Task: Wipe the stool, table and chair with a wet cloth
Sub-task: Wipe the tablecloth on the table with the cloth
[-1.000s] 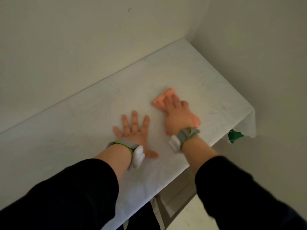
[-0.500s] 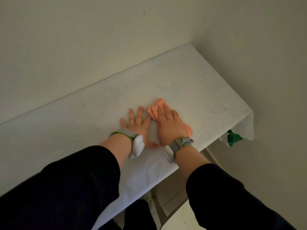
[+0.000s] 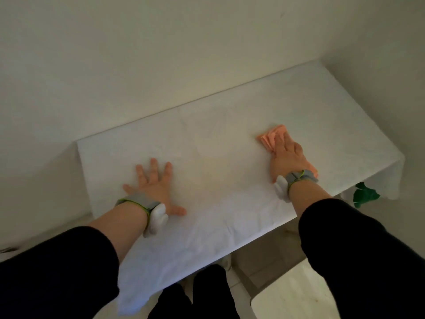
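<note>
Looks like room in home. Bench point(image 3: 230, 139) pushed into corner of plain pale walls point(image 3: 161, 65). White cover point(image 3: 202, 245) hangs over bench edge, green leaf point(image 3: 364, 196) picture on it. Pale tile floor point(image 3: 264, 255) below. Dim light.

Matt white tablecloth point(image 3: 230, 180), crumpled orange cloth point(image 3: 270, 139)

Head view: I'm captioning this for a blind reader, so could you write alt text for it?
A person's right hand presses an orange cloth flat on a white-covered table, while the left hand rests on the table with fingers spread. The table stands in a corner against a pale wall.
</note>
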{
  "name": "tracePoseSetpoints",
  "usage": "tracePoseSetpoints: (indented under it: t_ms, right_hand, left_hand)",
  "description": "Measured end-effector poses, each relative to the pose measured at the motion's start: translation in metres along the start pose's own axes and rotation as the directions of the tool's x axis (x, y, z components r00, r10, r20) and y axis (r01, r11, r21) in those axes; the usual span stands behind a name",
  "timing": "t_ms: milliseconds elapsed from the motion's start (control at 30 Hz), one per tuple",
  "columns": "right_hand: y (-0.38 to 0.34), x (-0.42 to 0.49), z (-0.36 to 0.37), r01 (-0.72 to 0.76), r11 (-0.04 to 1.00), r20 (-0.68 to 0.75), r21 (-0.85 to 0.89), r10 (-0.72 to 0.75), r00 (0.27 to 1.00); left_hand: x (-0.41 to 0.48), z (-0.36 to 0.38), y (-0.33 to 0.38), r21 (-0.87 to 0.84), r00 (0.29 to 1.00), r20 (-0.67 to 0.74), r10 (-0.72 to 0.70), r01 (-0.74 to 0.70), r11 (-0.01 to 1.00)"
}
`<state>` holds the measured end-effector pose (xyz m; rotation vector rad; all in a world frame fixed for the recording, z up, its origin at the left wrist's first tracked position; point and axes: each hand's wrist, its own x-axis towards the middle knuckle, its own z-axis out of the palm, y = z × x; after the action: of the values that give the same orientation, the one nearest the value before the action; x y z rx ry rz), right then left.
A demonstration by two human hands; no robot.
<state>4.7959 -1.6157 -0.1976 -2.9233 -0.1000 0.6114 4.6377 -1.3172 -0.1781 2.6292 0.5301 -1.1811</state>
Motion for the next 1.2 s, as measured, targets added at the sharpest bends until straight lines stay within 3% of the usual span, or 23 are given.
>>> tracePoseSetpoints:
  t_ms: [167,267,400,500,567,700,767,833,900,967,1033,1133,1200]
  right_hand:
    - [-0.042,-0.018,0.014,-0.097,0.994,-0.009,0.045,0.097,0.995]
    - [-0.086,-0.058,0.038,0.009,0.999,-0.014,0.037,-0.009,1.000]
    - [-0.140,-0.128,0.079,0.242,0.965,0.091,0.098,-0.251,0.964]
    - [-0.127,-0.146,0.082,0.370,0.927,0.144,0.063,-0.376,0.915]
    - [-0.099,-0.135,0.064,0.270,0.963,0.137,-0.008,-0.266,0.954]
    - [-0.068,-0.112,0.028,-0.127,0.991,0.120,-0.044,0.132,0.984]
    - [-0.084,-0.120,0.033,-0.127,0.991,0.101,-0.035,0.130,0.986]
    - [-0.107,-0.143,0.061,0.043,0.999,0.044,-0.016,-0.043,0.998]
    - [-0.126,-0.175,0.094,0.253,0.967,-0.072,0.017,-0.252,0.965]
    - [-0.131,-0.188,0.105,0.344,0.938,-0.083,0.041,-0.340,0.937]
    - [-0.118,-0.178,0.094,0.314,0.949,-0.007,0.009,-0.314,0.949]
    - [-0.096,-0.149,0.062,0.052,0.997,0.124,0.059,-0.059,0.991]
    - [-0.096,-0.142,0.053,-0.022,0.999,0.128,0.049,0.015,0.992]
  left_hand:
    - [0.003,0.005,-0.004,-0.076,0.999,0.007,0.047,-0.046,0.996]
    - [0.010,0.011,-0.004,-0.080,0.999,-0.022,0.047,-0.048,0.996]
    - [0.014,0.012,-0.001,-0.066,0.999,-0.025,0.027,-0.029,0.997]
    - [0.016,0.010,0.000,-0.062,0.999,-0.031,0.033,-0.035,0.997]
    - [0.016,0.010,-0.001,-0.062,0.999,-0.034,0.040,-0.042,0.997]
    - [0.013,0.011,-0.001,-0.035,0.998,-0.045,0.038,-0.039,0.999]
    - [0.014,0.012,0.000,-0.024,0.998,-0.047,0.033,-0.034,0.999]
    - [0.016,0.012,0.000,-0.015,0.999,-0.046,0.028,-0.029,0.999]
    - [0.019,0.013,0.001,-0.008,0.998,-0.055,0.021,-0.021,1.000]
    - [0.019,0.012,0.001,-0.005,0.998,-0.069,0.010,-0.010,1.000]
    - [0.018,0.010,0.000,-0.009,0.998,-0.061,0.028,-0.028,1.000]
    - [0.013,0.001,-0.004,0.018,0.996,-0.043,0.079,-0.078,0.997]
    - [0.004,-0.007,-0.013,0.075,0.990,-0.061,0.129,-0.125,0.989]
